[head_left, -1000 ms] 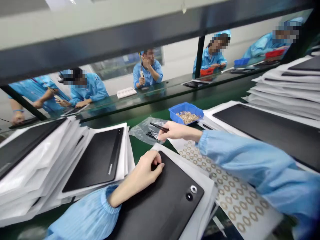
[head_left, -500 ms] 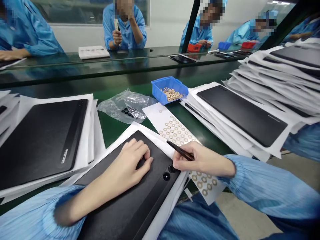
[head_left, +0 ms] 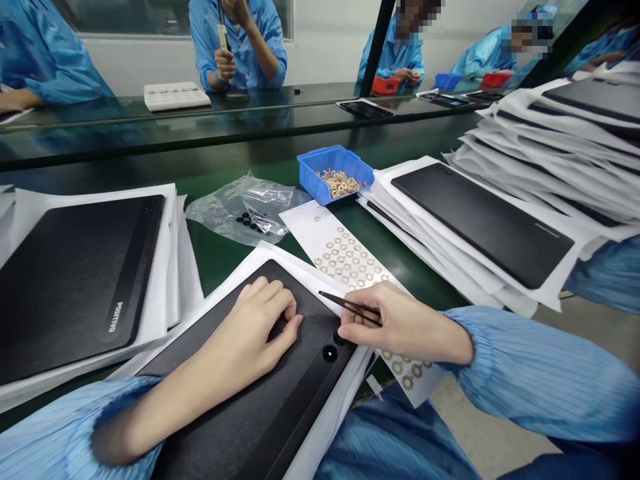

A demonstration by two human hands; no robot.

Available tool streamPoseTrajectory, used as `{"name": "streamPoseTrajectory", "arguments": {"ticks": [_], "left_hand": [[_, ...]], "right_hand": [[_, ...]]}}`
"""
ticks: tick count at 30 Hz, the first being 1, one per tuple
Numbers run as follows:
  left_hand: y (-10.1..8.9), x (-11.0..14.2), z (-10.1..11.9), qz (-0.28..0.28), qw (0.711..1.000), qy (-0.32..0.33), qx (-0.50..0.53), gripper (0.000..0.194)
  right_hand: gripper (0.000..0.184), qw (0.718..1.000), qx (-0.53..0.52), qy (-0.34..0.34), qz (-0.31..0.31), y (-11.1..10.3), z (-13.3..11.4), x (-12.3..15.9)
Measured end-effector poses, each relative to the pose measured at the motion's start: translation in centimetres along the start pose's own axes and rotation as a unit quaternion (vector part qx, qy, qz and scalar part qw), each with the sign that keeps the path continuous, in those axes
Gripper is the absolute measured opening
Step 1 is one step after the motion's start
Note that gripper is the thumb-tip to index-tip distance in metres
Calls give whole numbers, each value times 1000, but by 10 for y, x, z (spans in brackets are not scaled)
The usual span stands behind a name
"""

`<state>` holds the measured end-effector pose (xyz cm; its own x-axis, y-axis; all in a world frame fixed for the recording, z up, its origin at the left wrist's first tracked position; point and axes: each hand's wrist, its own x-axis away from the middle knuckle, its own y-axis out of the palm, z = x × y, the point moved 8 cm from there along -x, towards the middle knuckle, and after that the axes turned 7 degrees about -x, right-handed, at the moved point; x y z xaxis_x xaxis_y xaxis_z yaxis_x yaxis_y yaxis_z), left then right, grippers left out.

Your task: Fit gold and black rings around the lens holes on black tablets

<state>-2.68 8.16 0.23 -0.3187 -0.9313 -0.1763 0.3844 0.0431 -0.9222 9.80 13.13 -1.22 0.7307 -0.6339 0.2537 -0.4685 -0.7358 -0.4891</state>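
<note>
A black tablet back cover [head_left: 220, 373] lies tilted in front of me on white sheets, with two round camera rings along its dark strip. My left hand [head_left: 267, 313] rests on the cover, its fingers loosely curled in and nothing visible in them. Black tweezers [head_left: 350, 308] are held in my right hand [head_left: 385, 320], tips pointing up and left, the two prongs slightly apart. My right fingertips touch the cover by the upper camera ring [head_left: 339, 338], partly hiding it. Under and beyond the right hand lies a white sheet of ring-shaped stickers [head_left: 345, 257].
A blue bin [head_left: 313, 177] holds many small rings. Beside it lies a clear bag [head_left: 225, 207] with black rings. Covers with paper stand in a left stack [head_left: 75, 267], a right stack [head_left: 480, 220] and a taller pile [head_left: 540, 160]. Co-workers sit across the green bench [head_left: 240, 143].
The tweezers have turned slightly in my right hand, so both prongs now show. My left hand stays on the cover. The whole view has shifted a little.
</note>
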Motion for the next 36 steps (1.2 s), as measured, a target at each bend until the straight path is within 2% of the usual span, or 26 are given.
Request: {"name": "streamPoseTrajectory", "arguments": {"ticks": [4, 7, 10, 13, 15, 17, 19, 23, 27, 30, 36], "left_hand": [[0, 0, 1, -1, 1000, 8, -4, 17], [-1, 2, 7, -2, 1000, 26, -10, 16], [0, 8, 23, -26, 996, 80, -14, 11], [4, 15, 36, -61, 989, 130, -43, 33], [6, 17, 40, -71, 985, 144, -58, 42], [6, 18, 41, -66, 985, 151, -58, 45], [6, 17, 41, -66, 984, 153, -58, 46], [7, 18, 42, -92, 983, 149, -63, 47], [6, 18, 44, -100, 982, 151, -58, 48], [6, 18, 44, -93, 982, 156, -56, 47], [7, 16, 44, -97, 981, 157, -56, 46]], "right_hand": [[22, 999, 43, -10, 15, -1, -4, 1], [20, 999, 19, -27, 21, -5, -4, 2], [26, 988, -55, -76, 121, -23, -6, 13], [45, 947, -143, -127, 259, -36, -4, 36], [52, 920, -209, -126, 307, -31, 3, 46], [47, 905, -256, -122, 318, -20, 8, 51], [34, 898, -273, -131, 320, -10, 8, 52], [14, 887, -294, -137, 329, 0, 10, 52], [12, 872, -316, -123, 352, 1, 17, 52], [11, 875, -295, -108, 367, 2, 18, 51], [11, 874, -251, -126, 397, 2, 11, 54]]}}
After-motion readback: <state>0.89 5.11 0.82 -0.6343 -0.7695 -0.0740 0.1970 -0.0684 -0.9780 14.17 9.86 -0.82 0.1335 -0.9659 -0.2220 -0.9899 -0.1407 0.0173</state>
